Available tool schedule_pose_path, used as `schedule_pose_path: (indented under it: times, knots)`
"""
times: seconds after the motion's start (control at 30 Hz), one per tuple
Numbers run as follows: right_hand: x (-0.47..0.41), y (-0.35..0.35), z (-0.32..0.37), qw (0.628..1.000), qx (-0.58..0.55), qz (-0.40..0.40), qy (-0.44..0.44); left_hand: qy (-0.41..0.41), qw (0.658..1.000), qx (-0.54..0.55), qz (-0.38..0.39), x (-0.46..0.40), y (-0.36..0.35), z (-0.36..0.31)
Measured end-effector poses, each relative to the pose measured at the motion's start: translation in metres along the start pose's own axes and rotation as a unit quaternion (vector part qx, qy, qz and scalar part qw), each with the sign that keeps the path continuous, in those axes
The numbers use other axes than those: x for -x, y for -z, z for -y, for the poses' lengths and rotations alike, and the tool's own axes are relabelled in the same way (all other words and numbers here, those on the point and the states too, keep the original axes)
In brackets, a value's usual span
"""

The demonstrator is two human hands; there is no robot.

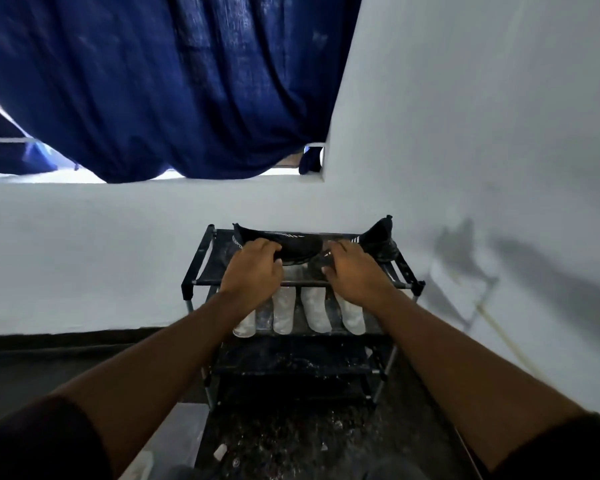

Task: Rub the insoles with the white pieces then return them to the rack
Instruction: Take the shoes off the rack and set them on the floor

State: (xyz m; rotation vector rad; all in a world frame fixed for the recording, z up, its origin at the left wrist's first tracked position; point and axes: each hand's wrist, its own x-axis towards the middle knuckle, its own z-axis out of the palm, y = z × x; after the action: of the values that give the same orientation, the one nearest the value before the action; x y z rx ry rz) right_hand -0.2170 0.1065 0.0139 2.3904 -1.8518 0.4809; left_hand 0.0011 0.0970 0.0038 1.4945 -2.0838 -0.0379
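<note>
Gripping a black shoe (293,245) on the rack (201,261), left hand (253,268) curls; right hand (352,271) pinches it.

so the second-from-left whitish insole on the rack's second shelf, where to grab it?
Take the whitish insole by its rounded near end, from the front. It lies lengthwise, that end at the open front edge of the black metal-and-fabric shoe rack; its far end runs under the top shelf, and other insoles flank it closely.
</note>
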Motion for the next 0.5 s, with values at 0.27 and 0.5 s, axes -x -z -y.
schedule_pose_path:
  times: [0.27, 0.5]
  knots:
    - [-0.045, -0.033, -0.032, 0.998, 0.032, 0.048, 0.000, 0.004, 0.999, -0.030, 0.015, -0.054, -0.031, 0.039]
    - [-0.078, -0.045, -0.070, 0.994, 0.085, 0.059, -0.028, 0.016, 0.985, -0.162, 0.053, -0.080, -0.056, 0.083]
